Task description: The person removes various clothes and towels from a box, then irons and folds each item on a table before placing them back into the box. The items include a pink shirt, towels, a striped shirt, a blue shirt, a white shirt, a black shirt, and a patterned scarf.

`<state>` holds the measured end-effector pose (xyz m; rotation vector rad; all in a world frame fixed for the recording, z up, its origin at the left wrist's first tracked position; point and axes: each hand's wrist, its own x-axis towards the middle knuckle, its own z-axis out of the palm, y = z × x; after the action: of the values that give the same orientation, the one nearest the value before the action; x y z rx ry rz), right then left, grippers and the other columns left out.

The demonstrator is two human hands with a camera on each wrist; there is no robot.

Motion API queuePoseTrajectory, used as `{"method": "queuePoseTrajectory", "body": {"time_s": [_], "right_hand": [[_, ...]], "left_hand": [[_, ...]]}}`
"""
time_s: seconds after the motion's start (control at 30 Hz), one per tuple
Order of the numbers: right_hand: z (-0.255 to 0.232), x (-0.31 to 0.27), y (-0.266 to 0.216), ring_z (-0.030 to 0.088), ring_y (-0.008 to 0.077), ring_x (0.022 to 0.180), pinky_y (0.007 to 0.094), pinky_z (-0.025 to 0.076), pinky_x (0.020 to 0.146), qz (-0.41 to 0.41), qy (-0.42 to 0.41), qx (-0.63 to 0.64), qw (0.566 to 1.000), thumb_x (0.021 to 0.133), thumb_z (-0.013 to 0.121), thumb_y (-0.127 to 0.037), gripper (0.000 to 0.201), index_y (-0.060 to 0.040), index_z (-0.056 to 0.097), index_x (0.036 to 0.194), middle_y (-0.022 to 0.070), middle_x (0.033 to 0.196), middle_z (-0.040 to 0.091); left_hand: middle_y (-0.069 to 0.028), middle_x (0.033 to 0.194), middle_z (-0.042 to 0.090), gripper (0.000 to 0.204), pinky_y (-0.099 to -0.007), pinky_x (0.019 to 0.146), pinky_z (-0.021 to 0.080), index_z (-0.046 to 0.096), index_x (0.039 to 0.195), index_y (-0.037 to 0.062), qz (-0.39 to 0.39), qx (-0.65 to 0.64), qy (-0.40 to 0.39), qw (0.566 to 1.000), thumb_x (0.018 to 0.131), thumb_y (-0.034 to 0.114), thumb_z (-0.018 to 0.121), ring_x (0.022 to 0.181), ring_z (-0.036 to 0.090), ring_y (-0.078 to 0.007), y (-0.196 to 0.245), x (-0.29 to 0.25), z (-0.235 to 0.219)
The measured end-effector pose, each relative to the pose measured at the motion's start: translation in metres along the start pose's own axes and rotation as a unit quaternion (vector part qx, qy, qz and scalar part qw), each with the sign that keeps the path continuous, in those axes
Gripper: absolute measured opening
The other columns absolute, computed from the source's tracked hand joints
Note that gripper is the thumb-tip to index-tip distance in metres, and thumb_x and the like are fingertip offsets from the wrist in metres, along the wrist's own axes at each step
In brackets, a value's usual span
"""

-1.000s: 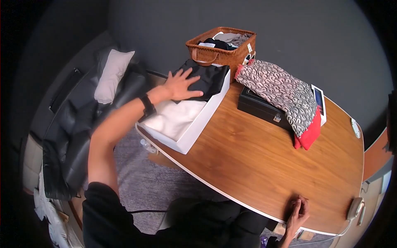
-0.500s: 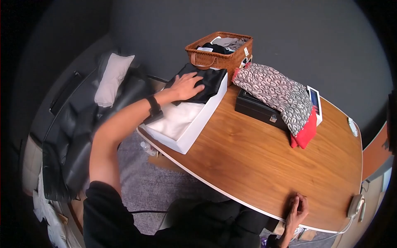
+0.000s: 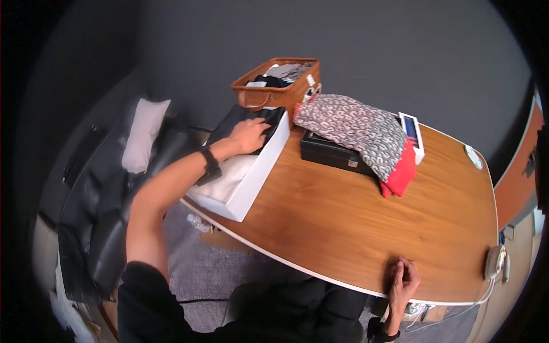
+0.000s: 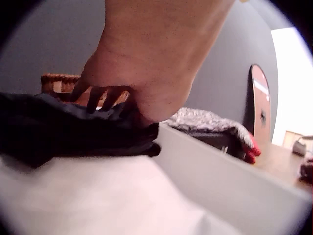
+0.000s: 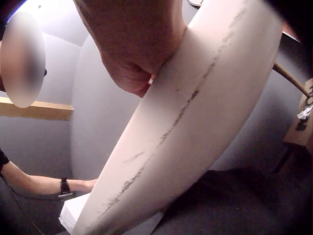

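Note:
My left hand (image 3: 249,137) rests on a folded black garment (image 3: 230,122) at the far end of a long white box (image 3: 262,171). In the left wrist view its fingers (image 4: 113,97) reach forward over the black cloth, and nothing shows gripped. Nearer in the box lies white cloth (image 3: 230,173). My right hand (image 3: 404,281) rests at the front edge of the wooden table (image 3: 320,208), fingers loosely curled and holding nothing; the table edge hides most of it in the right wrist view.
Behind the box stands a wicker basket (image 3: 291,96) of clothes. A patterned cloth (image 3: 354,123) with red ends drapes over a black case (image 3: 326,153), beside a white-framed item (image 3: 413,137). A telephone (image 3: 495,262) sits at the right edge. A pillow (image 3: 144,134) lies on the sofa at left.
My left hand, spread flat on the black garment a second ago, has slid a little across it, its fingers now closer together. The head view has shifted; the right hand stays put.

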<state>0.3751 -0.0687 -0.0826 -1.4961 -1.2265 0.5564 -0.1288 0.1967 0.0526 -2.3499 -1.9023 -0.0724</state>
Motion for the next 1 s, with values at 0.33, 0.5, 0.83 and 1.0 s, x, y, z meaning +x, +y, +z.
{"method": "queuePoseTrajectory", "body": {"time_s": [0.33, 0.5, 0.83, 1.0], "right_hand": [[-0.003, 0.002, -0.007, 0.066, 0.0151, 0.077, 0.0280, 0.051, 0.071, -0.033, -0.003, -0.022, 0.999, 0.099, 0.065, -0.007, 0.015, 0.0040, 0.074, 0.103, 0.0081, 0.082, 0.067], [-0.003, 0.003, -0.007, 0.068, 0.0209, 0.071, 0.0307, 0.052, 0.065, -0.056, 0.000, -0.011, 0.998, 0.097, 0.066, -0.004, 0.013, 0.0042, 0.074, 0.102, 0.0145, 0.080, 0.068], [-0.004, 0.001, -0.007, 0.067, 0.0176, 0.071, 0.0294, 0.051, 0.063, -0.034, -0.002, 0.020, 0.999, 0.097, 0.068, -0.007, 0.013, 0.0028, 0.074, 0.103, 0.0118, 0.080, 0.068], [0.003, 0.005, 0.010, 0.069, 0.0167, 0.087, 0.0279, 0.054, 0.078, 0.016, 0.029, 0.153, 0.988, 0.097, 0.069, -0.010, 0.025, 0.0019, 0.069, 0.120, 0.0085, 0.096, 0.071]], "left_hand": [[-0.0162, 0.146, 0.054, 0.058, -0.0471, 0.112, 0.042, 0.057, 0.141, 0.0080, 0.354, 0.009, 0.116, 0.928, 0.086, 0.012, 0.074, 0.134, 0.053, -0.0344, 0.176, 0.045, -0.016], [-0.0169, 0.146, 0.055, 0.062, -0.0464, 0.113, 0.041, 0.053, 0.144, 0.0091, 0.381, 0.054, 0.122, 0.915, 0.086, 0.014, 0.072, 0.135, 0.051, -0.0329, 0.233, 0.093, 0.005], [-0.0361, 0.092, 0.067, 0.024, -0.0627, 0.081, 0.050, 0.056, 0.110, -0.0007, 0.156, -0.273, 0.260, 0.913, 0.101, 0.017, 0.043, 0.092, 0.064, -0.0560, 0.268, 0.124, -0.087], [-0.0310, 0.098, 0.066, 0.025, -0.0494, 0.086, 0.052, 0.059, 0.116, -0.0013, 0.281, -0.338, 0.358, 0.824, 0.102, 0.013, 0.043, 0.100, 0.062, -0.0523, 0.303, 0.098, -0.174]]}}
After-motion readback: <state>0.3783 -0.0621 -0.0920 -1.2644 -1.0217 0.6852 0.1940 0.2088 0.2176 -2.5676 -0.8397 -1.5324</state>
